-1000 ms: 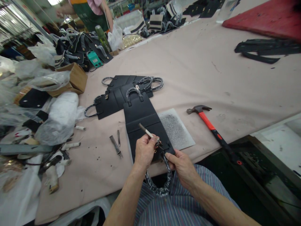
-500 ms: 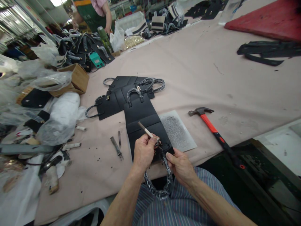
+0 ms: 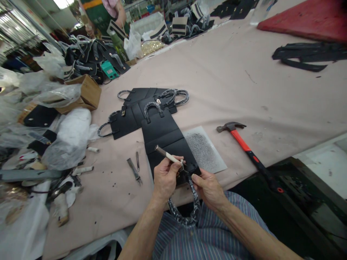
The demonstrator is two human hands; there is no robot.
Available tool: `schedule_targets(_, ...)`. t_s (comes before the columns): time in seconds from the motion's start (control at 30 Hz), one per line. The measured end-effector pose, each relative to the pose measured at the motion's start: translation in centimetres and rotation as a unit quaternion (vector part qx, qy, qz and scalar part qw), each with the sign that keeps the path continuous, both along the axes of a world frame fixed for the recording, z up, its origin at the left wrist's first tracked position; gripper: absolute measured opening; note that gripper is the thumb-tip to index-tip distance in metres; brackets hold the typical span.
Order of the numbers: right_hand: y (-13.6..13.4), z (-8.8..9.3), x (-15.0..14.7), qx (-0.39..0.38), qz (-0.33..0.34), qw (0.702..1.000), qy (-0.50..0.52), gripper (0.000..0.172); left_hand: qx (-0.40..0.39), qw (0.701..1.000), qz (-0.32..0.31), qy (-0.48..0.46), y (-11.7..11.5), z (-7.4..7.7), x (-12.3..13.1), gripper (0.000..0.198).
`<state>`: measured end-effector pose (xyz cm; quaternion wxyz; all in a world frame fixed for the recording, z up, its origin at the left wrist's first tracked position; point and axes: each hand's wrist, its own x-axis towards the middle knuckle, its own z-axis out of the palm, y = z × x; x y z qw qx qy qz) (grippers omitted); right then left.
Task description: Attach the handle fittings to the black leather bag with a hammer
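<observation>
My left hand (image 3: pixel 165 177) is closed around a slim metal hand punch with a white-wrapped shaft (image 3: pixel 167 154); its bare metal end points up and left. The punch's lower end is by the handle's base, partly hidden by my fingers. Under it lies a black bag panel (image 3: pixel 162 128), its near edge pinched by my right hand (image 3: pixel 208 186) beside the handle's root. A plastic-wrapped handle (image 3: pixel 182 218) loops from that edge over my lap. Another wrapped handle (image 3: pixel 153 105) stands at the panel's far end.
More black bag panels (image 3: pixel 126 121) overlap behind. A claw hammer (image 3: pixel 242 142) and a speckled white slab (image 3: pixel 203 150) lie to the right. A pronged metal tool (image 3: pixel 134 170) and a thin rod (image 3: pixel 137 161) lie left. Plastic bags and a cardboard box (image 3: pixel 90 92) crowd the left side. Another person stands beyond.
The punch has tilted and its upper end has shifted slightly left and down. My right hand stays at the panel edge. The person beyond now holds up a striped piece.
</observation>
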<state>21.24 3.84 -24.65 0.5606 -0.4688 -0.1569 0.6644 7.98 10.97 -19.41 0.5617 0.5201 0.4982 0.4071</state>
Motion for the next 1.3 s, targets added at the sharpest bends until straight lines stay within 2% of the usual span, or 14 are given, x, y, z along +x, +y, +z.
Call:
schedule_targets(0.23,0.0,-0.3,-0.1,0.007,-0.001,1.0,0.001,0.044,0.084,0.996,-0.001,0.014,-0.5,-1.6,-0.4,0.02)
schedule_targets(0.4,0.0,-0.3,0.0,0.007,-0.002,1.0,0.004,0.043,0.115,0.993,-0.008,0.023,-0.6,-2.2,-0.4,0.018)
schedule_targets(0.63,0.0,-0.3,0.0,0.001,-0.001,1.0,0.007,0.043,0.194,0.98,-0.021,0.045,-0.8,-2.5,-0.3,0.014)
schedule_targets(0.97,-0.1,-0.3,0.0,0.0,0.0,1.0,0.0,0.042,0.214,0.974,-0.013,0.073,-0.9,-2.4,-0.1,0.011)
schedule_targets(1.1,-0.2,-0.4,0.0,0.001,0.007,1.0,-0.011,0.041,0.235,0.966,-0.014,0.111,-1.0,-2.2,0.0,0.013)
schedule_targets(1.3,-0.2,0.1,0.1,0.0,0.023,0.998,-0.058,0.038,0.273,0.953,-0.04,0.127,-1.0,-2.1,0.3,0.014)
